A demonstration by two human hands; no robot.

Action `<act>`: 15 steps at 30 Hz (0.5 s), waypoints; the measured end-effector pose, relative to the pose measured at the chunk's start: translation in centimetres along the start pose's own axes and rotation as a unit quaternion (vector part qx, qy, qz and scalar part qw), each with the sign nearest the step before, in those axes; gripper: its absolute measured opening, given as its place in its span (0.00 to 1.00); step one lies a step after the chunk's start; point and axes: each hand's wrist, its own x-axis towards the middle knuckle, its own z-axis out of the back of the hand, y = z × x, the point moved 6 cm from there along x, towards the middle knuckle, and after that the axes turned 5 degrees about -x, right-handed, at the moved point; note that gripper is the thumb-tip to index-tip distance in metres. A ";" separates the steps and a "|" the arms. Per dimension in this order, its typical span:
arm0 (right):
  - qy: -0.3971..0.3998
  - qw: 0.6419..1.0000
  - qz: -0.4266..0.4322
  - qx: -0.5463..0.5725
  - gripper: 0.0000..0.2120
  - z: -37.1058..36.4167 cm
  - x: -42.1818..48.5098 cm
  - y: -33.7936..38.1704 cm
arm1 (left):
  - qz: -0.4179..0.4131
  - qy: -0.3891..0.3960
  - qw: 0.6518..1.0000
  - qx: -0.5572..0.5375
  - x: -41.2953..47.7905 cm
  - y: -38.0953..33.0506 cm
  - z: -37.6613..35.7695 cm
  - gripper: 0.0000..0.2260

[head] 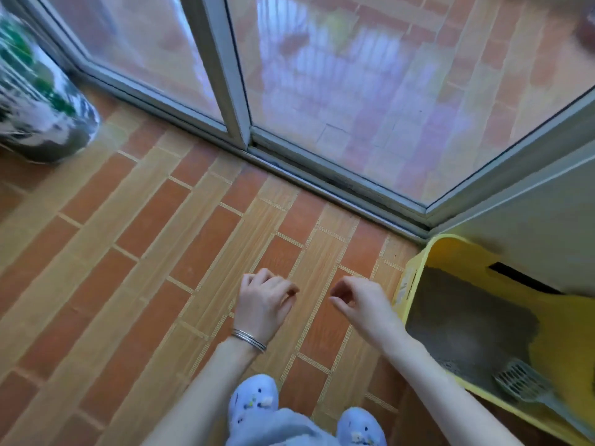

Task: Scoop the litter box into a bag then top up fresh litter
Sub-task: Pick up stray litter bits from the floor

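We stand on the tile floor [161, 236] w/ both hands out in front, & both hold nothing. Our left hand [267, 297] has its fingers curled in soft, not a tight fist. Our right hand [360, 300] is the same: fingers [352, 282] bent down, thumb close to them w/ a small gap

The litter box [460, 252] is yellow & sits on the floor to our right, by the wall [531, 226] & the corner of the glass door [354, 91]. It has grey litter [467, 317] in it. Its long side runs from the door corner back toward our blue shoes [254, 397]. The right hand is the near one: it is just beside the box's left wall. The left hand is further off, w/ the right hand between it & the box

The scoop [521, 381] is what we need first, we think. It lies in the near end of the box, to the right of our right fingers & back toward us. Its slotted head points up toward the litter & its handle runs off to the bottom right. So the right hand prob has to go right & pull back a bit, then come down on the handle, b/c the handle is the far part

We see no bag for sure. A shiny thing [38, 107] sits far left, too blurry to tell what it is
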 end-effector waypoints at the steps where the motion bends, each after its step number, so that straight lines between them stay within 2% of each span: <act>1: 0.008 1.000 0.012 -0.006 0.04 2.0 -0.5 2.5 | 0.016 -0.004 1.000 0.002 -0.1 -0.6 3.2 0.11; 9: 0.047 0.989 0.118 -0.075 0.06 18.2 -7.8 23.1 | 0.127 -0.061 0.990 0.012 -1.0 -6.7 29.9 0.14; 15: 0.050 0.977 0.177 -0.112 0.05 29.0 -12.5 36.0 | 0.179 -0.107 0.978 0.010 -1.2 -12.0 48.0 0.13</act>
